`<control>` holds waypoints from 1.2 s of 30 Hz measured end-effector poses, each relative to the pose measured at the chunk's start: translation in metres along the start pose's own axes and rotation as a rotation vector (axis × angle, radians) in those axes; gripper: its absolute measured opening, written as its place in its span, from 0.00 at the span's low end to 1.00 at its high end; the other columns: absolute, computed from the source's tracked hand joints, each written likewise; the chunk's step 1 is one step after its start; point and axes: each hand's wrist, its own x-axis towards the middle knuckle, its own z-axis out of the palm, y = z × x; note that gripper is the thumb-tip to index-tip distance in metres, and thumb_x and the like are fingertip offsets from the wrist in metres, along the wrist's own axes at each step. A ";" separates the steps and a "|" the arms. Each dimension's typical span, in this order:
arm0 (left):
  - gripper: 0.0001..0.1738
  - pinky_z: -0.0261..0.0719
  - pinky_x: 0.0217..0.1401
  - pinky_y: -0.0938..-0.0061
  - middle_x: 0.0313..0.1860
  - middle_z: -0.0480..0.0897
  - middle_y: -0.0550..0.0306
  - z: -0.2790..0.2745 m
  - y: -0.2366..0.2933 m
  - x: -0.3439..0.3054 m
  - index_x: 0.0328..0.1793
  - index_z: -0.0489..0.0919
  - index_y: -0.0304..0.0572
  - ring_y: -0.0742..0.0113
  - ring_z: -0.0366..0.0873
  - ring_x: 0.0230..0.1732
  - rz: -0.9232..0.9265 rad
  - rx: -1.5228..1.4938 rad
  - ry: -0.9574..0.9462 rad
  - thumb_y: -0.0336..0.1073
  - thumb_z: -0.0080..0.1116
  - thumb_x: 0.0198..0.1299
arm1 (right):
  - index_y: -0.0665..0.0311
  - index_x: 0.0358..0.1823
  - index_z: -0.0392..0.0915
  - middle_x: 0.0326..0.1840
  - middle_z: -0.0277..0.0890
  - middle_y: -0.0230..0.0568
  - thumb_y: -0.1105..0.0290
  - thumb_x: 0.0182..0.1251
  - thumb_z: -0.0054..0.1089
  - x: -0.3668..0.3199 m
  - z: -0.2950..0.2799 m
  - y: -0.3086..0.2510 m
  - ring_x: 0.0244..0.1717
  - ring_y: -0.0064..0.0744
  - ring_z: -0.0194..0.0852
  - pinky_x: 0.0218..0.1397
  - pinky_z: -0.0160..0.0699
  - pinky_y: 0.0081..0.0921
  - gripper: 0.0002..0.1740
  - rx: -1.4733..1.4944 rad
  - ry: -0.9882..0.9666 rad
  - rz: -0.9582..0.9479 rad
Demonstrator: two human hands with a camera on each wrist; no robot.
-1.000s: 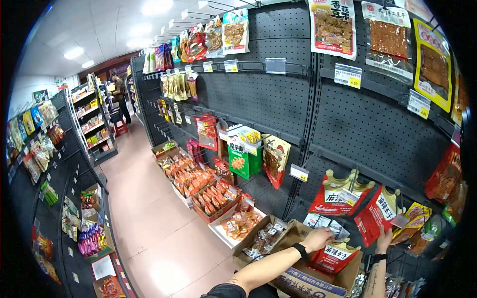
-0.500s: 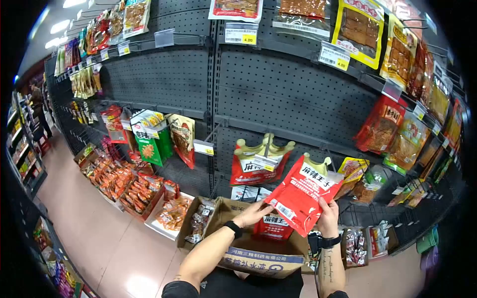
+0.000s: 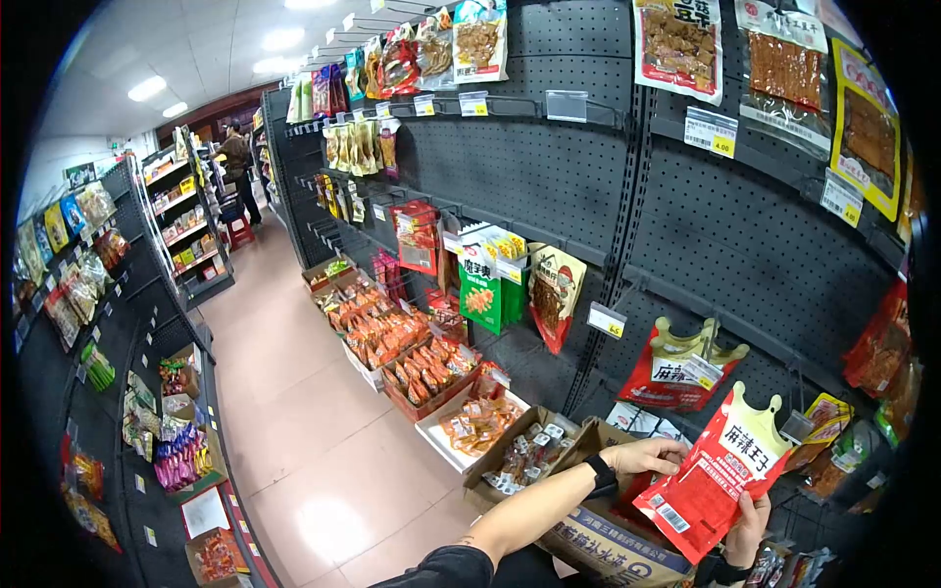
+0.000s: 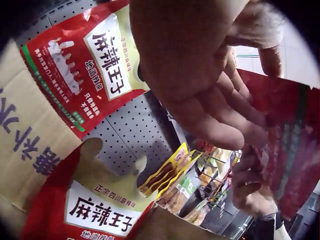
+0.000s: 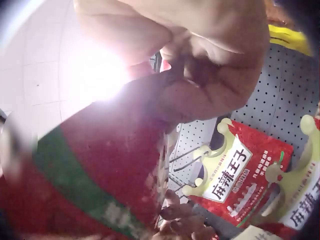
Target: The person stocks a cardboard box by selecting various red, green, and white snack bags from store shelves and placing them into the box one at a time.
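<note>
A red snack bag (image 3: 711,470) with a gold crown-shaped top is held tilted at the carton's right side, barcode toward the lower left. My right hand (image 3: 748,529) grips its lower right edge, thumb on the front. At the opposite edge, my left hand (image 3: 642,458) pinches the bag with its fingertips. From the left wrist, the left hand (image 4: 200,75) looms large beside the dark red bag (image 4: 295,140), the right hand (image 4: 254,195) beyond. The right wrist view shows the right hand (image 5: 215,70) curled over the bag (image 5: 110,170).
Below the hands stands an open cardboard carton (image 3: 622,544); the left wrist view shows another crown-topped bag (image 4: 100,210) beside it. Matching bags (image 3: 681,367) hang on a pegboard hook behind. Boxes of small packets (image 3: 426,372) line the aisle floor (image 3: 304,431) at left.
The right hand has brought the red bag from beside the hook down toward the carton. My left hand has moved from the carton onto that bag's edge. The head view swung right, then back left.
</note>
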 end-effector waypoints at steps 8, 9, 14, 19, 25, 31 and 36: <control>0.26 0.74 0.64 0.72 0.58 0.80 0.54 0.004 -0.024 0.003 0.69 0.71 0.36 0.69 0.76 0.57 0.049 0.114 0.548 0.41 0.59 0.69 | 0.72 0.67 0.67 0.62 0.77 0.44 0.78 0.65 0.64 0.007 0.011 0.013 0.60 0.31 0.74 0.64 0.72 0.28 0.29 -0.521 -0.092 0.293; 0.22 0.72 0.66 0.73 0.56 0.81 0.55 -0.001 -0.023 0.002 0.68 0.69 0.35 0.70 0.76 0.58 0.001 0.317 0.580 0.36 0.55 0.72 | 0.71 0.69 0.65 0.63 0.75 0.46 0.77 0.64 0.65 0.004 0.013 0.009 0.61 0.32 0.74 0.65 0.72 0.30 0.32 -0.580 -0.070 0.247; 0.17 0.78 0.51 0.75 0.43 0.83 0.60 -0.010 -0.037 0.002 0.57 0.76 0.37 0.73 0.80 0.45 -0.076 0.262 0.680 0.36 0.64 0.66 | 0.69 0.73 0.62 0.66 0.72 0.54 0.71 0.62 0.69 0.011 0.007 0.011 0.63 0.40 0.75 0.66 0.74 0.34 0.38 -0.688 -0.044 0.209; 0.16 0.80 0.50 0.75 0.41 0.85 0.58 -0.003 -0.036 0.001 0.50 0.81 0.34 0.73 0.81 0.44 -0.162 0.518 0.581 0.35 0.69 0.61 | 0.68 0.67 0.70 0.63 0.76 0.50 0.65 0.63 0.69 0.011 0.011 0.015 0.59 0.39 0.79 0.60 0.78 0.32 0.33 -0.864 -0.271 0.295; 0.22 0.80 0.46 0.67 0.42 0.86 0.53 0.007 -0.019 -0.001 0.49 0.83 0.44 0.58 0.84 0.43 -0.121 0.990 0.455 0.47 0.74 0.52 | 0.68 0.67 0.71 0.60 0.79 0.51 0.62 0.63 0.68 0.013 0.015 0.018 0.54 0.40 0.82 0.56 0.80 0.32 0.32 -0.941 -0.381 0.359; 0.24 0.80 0.50 0.55 0.47 0.86 0.50 0.011 -0.008 -0.007 0.60 0.75 0.57 0.45 0.83 0.48 -0.252 1.283 0.266 0.35 0.65 0.55 | 0.71 0.68 0.68 0.63 0.75 0.59 0.56 0.60 0.70 0.019 0.027 0.022 0.59 0.49 0.78 0.61 0.76 0.36 0.39 -1.158 -0.371 0.291; 0.21 0.83 0.45 0.73 0.43 0.88 0.54 0.033 0.025 0.001 0.57 0.82 0.44 0.64 0.88 0.41 0.054 0.838 0.390 0.29 0.69 0.55 | 0.69 0.69 0.65 0.59 0.76 0.60 0.54 0.55 0.74 0.019 0.052 0.003 0.61 0.54 0.76 0.62 0.75 0.38 0.44 -1.165 -0.325 0.279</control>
